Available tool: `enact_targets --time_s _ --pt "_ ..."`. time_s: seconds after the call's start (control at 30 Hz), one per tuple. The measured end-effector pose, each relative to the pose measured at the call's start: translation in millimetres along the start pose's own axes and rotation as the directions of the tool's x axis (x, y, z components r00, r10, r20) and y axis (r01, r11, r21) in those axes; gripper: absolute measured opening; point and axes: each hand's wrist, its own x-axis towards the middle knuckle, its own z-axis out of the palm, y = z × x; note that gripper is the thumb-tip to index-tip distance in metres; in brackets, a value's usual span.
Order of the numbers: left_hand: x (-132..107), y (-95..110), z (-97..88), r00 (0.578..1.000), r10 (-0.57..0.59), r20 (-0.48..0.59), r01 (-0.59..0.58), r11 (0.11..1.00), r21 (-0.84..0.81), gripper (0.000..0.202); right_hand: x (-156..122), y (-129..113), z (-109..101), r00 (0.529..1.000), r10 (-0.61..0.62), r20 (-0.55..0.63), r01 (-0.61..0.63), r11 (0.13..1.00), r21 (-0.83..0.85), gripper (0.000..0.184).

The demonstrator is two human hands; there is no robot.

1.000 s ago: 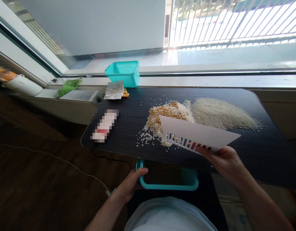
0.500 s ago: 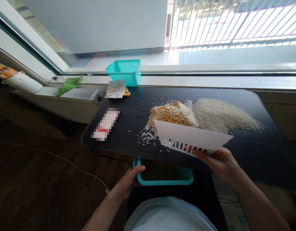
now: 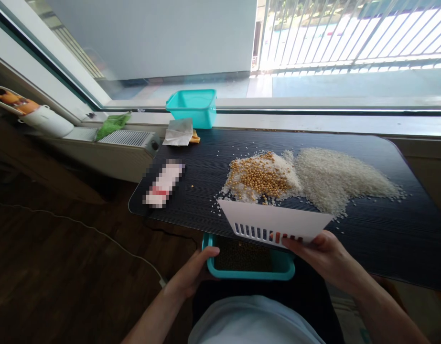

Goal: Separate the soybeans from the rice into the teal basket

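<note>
My left hand (image 3: 196, 268) grips the left end of a teal plastic bin (image 3: 254, 275), thumb over its rim. The bin is just under the table's front edge and holds a layer of small dark grains. In my right hand (image 3: 322, 251) is a white slotted plastic scraper (image 3: 274, 220), tilted, its slotted edge toward me above the table's front edge. Some of my right fingers show through the slots. Beyond the scraper lies a mound of yellow soybeans (image 3: 266, 179) mixed with white grains. A larger heap of white rice (image 3: 344, 172) adjoins it on the right.
Dark table (image 3: 202, 210) before a window. Another teal bin (image 3: 197, 109) stands at the back by the sill, near a crumpled pale packet (image 3: 179, 132). A blurred-out object (image 3: 165, 184) lies at the table's left. Green cloth (image 3: 112, 126) is draped on the radiator (image 3: 129, 138).
My right hand has drawn the scraper toward me and slightly left, to the table's front edge. More of the soybean mound shows now. My left hand still grips the bin.
</note>
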Motion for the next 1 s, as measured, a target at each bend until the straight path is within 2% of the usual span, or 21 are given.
enact_targets --time_s 0.07,0.2,0.27,0.4,0.5,0.6,0.7,0.87,0.93,1.0 --pt "0 0 -4.6 1.0 0.003 -0.003 -0.003 1.0 -0.014 0.05 3 -2 3 1.0 0.006 0.027 -0.005 1.0 -0.013 0.038" --pt "-1 1 -20.7 1.0 0.022 -0.018 -0.023 0.999 -0.028 0.048 28 -20 19 0.995 -0.051 -0.081 0.052 0.999 0.01 0.038" --pt "-3 3 -30.9 0.999 0.03 -0.038 -0.032 0.999 -0.032 0.046 49 -31 34 0.988 -0.109 -0.114 0.112 0.994 0.02 0.035" --pt "-8 7 -52.6 0.993 0.054 -0.108 -0.061 0.996 -0.063 0.049 95 -47 75 0.974 -0.204 -0.103 0.208 0.978 0.029 0.033" --pt "-13 7 -67.5 0.981 0.053 -0.188 -0.071 0.993 -0.09 0.05 125 -52 103 0.965 -0.243 -0.095 0.243 0.97 -0.013 0.032" --pt "-17 6 -78.9 0.973 0.048 -0.224 -0.08 0.987 -0.137 0.046 141 -50 119 0.966 -0.25 -0.065 0.247 0.967 -0.058 0.031" --pt "-21 4 -85.8 0.973 0.05 -0.226 -0.092 0.979 -0.181 0.043 135 -45 121 0.97 -0.243 -0.007 0.241 0.966 -0.094 0.03" --pt "-26 7 -90.1 0.963 0.075 -0.259 -0.124 0.976 -0.179 0.039 93 -39 106 0.958 -0.208 0.195 0.23 0.968 -0.099 0.03" --pt "-28 8 -91.0 0.961 0.083 -0.265 -0.128 0.979 -0.159 0.041 76 -40 96 0.959 -0.207 0.193 0.229 0.968 -0.098 0.029" --pt "-30 9 -91.1 0.963 0.094 -0.254 -0.132 0.982 -0.134 0.044 62 -43 81 0.974 -0.2 0.107 0.212 0.971 -0.112 0.029"
